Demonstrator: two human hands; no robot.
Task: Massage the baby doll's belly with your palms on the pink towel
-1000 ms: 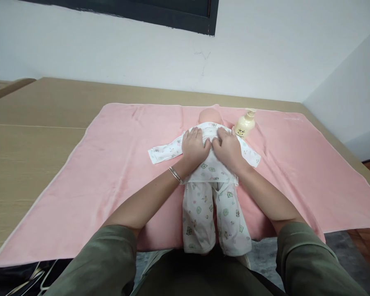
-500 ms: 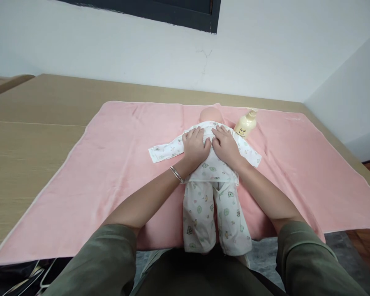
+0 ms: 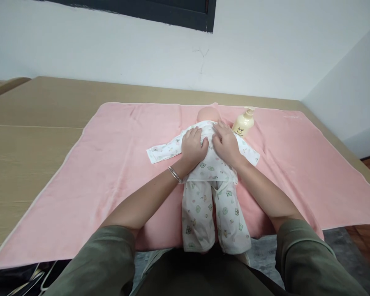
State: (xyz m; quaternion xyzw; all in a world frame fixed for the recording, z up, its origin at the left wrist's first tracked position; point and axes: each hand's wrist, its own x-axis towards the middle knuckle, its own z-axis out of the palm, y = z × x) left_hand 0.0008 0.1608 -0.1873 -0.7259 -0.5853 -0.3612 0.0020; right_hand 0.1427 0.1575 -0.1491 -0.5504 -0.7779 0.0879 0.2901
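Note:
A baby doll (image 3: pixel 209 114) in a white printed top (image 3: pixel 212 167) and matching trousers (image 3: pixel 199 213) lies on a pink blanket (image 3: pixel 126 164), its head at the far end. Only the smooth back or crown of the head shows; no face is visible. My left hand (image 3: pixel 194 144) rests flat on the left of the doll's upper back, a silver bangle at the wrist. On the right of the upper back lies my right hand (image 3: pixel 225 143), fingers stretched toward the neck. Both hands hold nothing.
A cream pump bottle (image 3: pixel 244 122) stands on the blanket just right of the doll's head. Beneath the blanket is a wooden table (image 3: pixel 43 107), its far edge against a white wall (image 3: pixel 142 53). The blanket hangs over the near edge. A dark bag (image 3: pixel 24 279) sits below at left.
My right hand's fingers have slid slightly upward toward the doll's neck and shoulder. The left hand stays almost in place. The whole view has shifted a little.

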